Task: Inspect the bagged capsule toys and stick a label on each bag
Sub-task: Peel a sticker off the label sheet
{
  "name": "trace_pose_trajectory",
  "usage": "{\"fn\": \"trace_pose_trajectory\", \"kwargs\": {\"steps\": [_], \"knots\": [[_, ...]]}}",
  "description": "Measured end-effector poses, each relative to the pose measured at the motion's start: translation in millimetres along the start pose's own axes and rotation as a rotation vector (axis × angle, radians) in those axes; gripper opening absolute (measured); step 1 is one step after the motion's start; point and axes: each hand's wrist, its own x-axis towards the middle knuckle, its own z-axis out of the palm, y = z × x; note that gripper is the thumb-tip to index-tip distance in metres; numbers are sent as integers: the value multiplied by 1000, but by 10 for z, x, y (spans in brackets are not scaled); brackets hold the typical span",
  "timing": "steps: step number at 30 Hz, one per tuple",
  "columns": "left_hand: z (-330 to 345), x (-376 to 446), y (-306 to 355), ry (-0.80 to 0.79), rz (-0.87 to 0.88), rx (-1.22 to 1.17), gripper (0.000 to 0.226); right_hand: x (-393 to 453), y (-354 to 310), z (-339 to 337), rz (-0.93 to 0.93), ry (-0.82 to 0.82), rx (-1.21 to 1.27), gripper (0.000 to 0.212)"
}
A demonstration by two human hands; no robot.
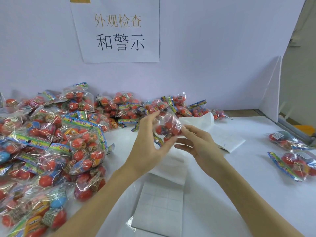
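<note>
Your left hand [147, 142] grips one bag of capsule toys [166, 128], thumb at its lower edge and fingers curled over the top, holding it up off the counter [239, 185]. Your right hand [196, 142] steadies the same bag from its other side, fingertips [184, 128] touching the film, the rest of the fingers fairly straight; whether they pinch it you cannot tell from here. So the inspection step looks to be in hand: the bag is raised for a look and no label shows on it.

Directly below the held bag lies a sheet of white labels [159, 199], flat on the counter. Beyond the bag lies folded white paper [222, 139]. Left of the bag, the big heap of bags [51, 142] seems to be waiting its turn. Right of the bag, well apart, two bags [290, 151] lie on their own, probably finished.

Next, you would likely free your right hand, peel a label from the sheet below, and press it onto smooth film.
</note>
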Motion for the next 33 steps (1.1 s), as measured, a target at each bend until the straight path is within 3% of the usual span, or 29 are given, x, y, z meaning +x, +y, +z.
{"fn": "trace_pose_trajectory", "kwargs": {"steps": [3,6,9,15,22,28,33], "knots": [[44,8,9,141,-321,-323,44,8,4,2,5,-24,-9,25],[-1,52,-42,173,-496,-545,40,22,-20,-30,52,-58,-33,32],[-63,67,-78,59,-479,-516,29,11,-32,-16,53,-72,-67,36],[-46,33,-14,-85,-410,-535,17,-7,13,22,-98,58,-213,41],[-35,55,-25,51,-448,-510,26,-37,-18,18,-79,68,-128,22],[-8,65,-7,80,-505,-588,23,-16,-21,34,22,13,106,30],[3,54,-35,136,-560,-619,22,-11,-44,-21,25,-41,29,34]]}}
